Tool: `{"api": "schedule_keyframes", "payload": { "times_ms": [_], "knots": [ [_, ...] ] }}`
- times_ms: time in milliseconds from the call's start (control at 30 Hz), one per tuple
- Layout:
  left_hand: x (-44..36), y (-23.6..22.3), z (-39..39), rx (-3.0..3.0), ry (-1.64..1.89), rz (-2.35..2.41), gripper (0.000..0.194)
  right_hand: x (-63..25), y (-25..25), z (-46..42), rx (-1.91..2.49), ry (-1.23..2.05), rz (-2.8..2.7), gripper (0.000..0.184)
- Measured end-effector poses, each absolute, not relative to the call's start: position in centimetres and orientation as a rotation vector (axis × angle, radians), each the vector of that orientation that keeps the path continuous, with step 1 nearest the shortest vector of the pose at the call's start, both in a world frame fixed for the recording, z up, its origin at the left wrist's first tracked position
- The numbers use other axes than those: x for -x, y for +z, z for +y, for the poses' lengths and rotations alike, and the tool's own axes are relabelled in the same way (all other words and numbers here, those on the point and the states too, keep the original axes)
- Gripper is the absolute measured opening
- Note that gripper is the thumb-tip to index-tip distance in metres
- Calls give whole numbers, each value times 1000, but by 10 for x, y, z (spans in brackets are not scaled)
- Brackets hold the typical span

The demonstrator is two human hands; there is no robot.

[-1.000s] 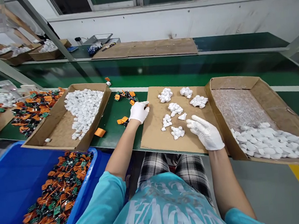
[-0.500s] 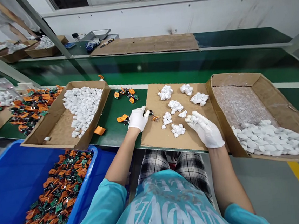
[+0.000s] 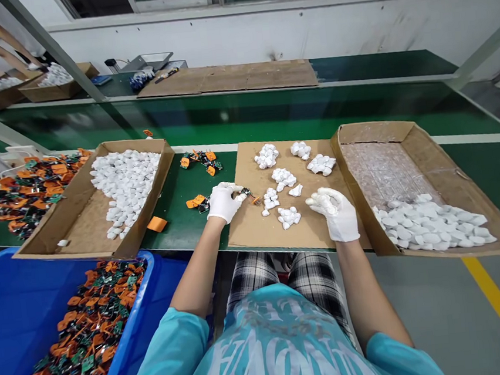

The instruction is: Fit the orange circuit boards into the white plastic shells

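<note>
My left hand (image 3: pixel 225 203), in a white glove, pinches a small circuit board assembly (image 3: pixel 251 195) with an orange part at its tip, above the left side of a cardboard sheet (image 3: pixel 240 229). Palm turned up and fingers curled, my gloved right hand (image 3: pixel 335 213) hovers over the sheet's right side. Something whitish seems to lie in its fingers, but white on white hides what it is. Between the hands are small heaps of white plastic pieces (image 3: pixel 283 178) and a single white piece (image 3: pixel 296 191). More orange-and-black assemblies (image 3: pixel 197 202) lie just left of my left hand.
A cardboard tray (image 3: pixel 81 227) of small white pieces stands left; another tray (image 3: pixel 456 173) with larger white pieces stands right. A blue bin (image 3: pixel 140 292) holds many orange-and-green assemblies. Another pile of assemblies (image 3: pixel 41 184) lies far left. Behind runs a green conveyor belt (image 3: pixel 265 115).
My left hand has come down slightly from the sheet's left edge, bringing the circuit board assembly into view. The fingers of my right hand have curled inward. The whole view has shifted a little.
</note>
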State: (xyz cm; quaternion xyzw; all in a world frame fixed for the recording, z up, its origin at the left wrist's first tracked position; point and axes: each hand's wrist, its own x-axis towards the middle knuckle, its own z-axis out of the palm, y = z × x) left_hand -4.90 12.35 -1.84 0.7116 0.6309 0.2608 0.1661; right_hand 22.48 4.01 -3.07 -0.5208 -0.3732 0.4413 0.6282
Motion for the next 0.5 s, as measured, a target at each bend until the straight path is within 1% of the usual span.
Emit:
{"api": "schedule_keyframes", "payload": {
  "times_ms": [67,167,267,333,400,500],
  "knots": [
    [48,-17,120,-1917,859,1714,18,-224,-31,40,1168,935,-879,40],
    [46,-13,107,-1591,1026,1471,18,-224,-29,37,1160,881,-955,37],
    [42,-9,85,-1288,1160,1179,19,-218,-25,29,1124,996,-1011,43],
    [37,-6,68,-1185,1183,1072,22,-206,-20,22,1109,1056,-1051,45],
    [30,-4,54,-1112,1152,1044,26,-189,-13,14,1110,1004,-1120,39],
    [18,-1,39,-1006,1133,1017,34,-160,-1,7,1074,767,-1392,26]
  ]
}}
